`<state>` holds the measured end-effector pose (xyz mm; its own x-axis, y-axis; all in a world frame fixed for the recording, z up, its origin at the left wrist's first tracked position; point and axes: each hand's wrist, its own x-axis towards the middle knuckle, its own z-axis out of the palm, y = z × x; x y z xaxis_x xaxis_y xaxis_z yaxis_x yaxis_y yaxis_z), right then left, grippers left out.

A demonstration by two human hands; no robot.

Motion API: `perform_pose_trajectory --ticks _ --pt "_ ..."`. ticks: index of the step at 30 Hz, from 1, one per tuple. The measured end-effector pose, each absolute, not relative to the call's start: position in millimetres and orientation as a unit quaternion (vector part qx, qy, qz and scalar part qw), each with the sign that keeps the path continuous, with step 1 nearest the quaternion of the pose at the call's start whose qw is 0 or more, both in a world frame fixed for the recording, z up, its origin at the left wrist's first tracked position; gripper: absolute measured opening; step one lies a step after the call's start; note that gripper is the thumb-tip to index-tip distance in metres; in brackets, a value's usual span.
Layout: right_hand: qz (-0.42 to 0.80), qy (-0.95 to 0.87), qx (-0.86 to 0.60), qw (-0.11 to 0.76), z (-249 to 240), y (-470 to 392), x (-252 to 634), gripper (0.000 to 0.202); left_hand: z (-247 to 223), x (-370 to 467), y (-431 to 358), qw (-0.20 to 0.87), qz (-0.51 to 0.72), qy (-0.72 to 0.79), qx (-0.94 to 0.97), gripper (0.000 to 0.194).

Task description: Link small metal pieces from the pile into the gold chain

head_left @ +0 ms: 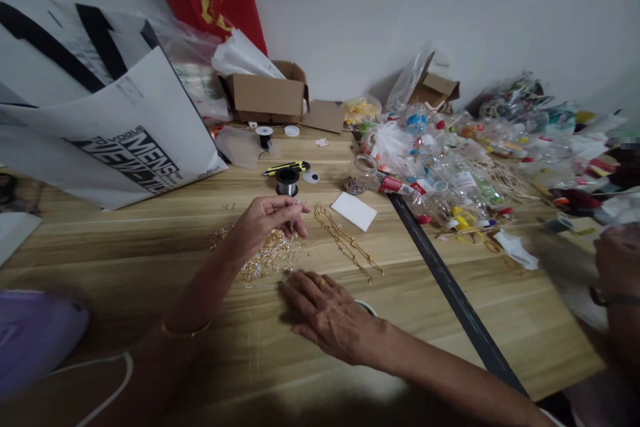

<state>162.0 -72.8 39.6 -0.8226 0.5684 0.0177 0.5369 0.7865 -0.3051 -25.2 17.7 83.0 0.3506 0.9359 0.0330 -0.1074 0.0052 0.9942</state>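
My left hand point(265, 224) is raised over the table with thumb and fingers pinched on a small silver chain point(292, 222). Below it lies a pile of gold and silver jewelry pieces point(270, 255). My right hand point(333, 314) rests palm down, fingers stretched out, at the near edge of that pile. A thin silver chain point(263, 286) lies on the wood by its fingertips. Partly covered by the right hand is a round rim point(367, 307); what it belongs to is hidden. Gold chains point(345, 240) with beads lie to the right of the pile.
Behind the pile are a wire spool point(287, 182), a yellow utility knife point(287, 168), a white card point(354, 211) and a jar of beads point(354, 184). Plastic bottles point(450, 177) heap up at right. A large white bag point(115, 120) stands left. Another person's hand point(619, 257) shows far right.
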Motion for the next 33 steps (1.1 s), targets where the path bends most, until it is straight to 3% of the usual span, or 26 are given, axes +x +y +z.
perform_pose_trajectory --ticks 6,9,12,14,20,33 --pt "0.223 -0.889 -0.352 0.19 56 -62 174 0.026 83 -20 14 0.648 0.438 0.356 0.511 0.029" --pt "0.286 -0.822 -0.381 0.311 54 -48 176 0.035 82 -15 11 0.682 0.444 0.325 0.482 0.028" --pt "0.404 -0.748 -0.391 0.352 45 -35 171 0.052 79 -8 8 0.713 0.453 0.3 0.444 0.027" --pt "0.493 -0.687 -0.39 0.364 39 -27 166 0.055 77 -3 7 0.732 0.455 0.288 0.417 0.026" --pt "0.668 -0.523 -0.346 0.401 34 -20 164 0.038 68 3 9 0.759 0.463 0.269 0.37 0.024" --pt "0.639 -0.513 -0.378 0.431 27 -21 183 0.028 57 3 16 0.75 0.489 0.286 0.342 0.016"
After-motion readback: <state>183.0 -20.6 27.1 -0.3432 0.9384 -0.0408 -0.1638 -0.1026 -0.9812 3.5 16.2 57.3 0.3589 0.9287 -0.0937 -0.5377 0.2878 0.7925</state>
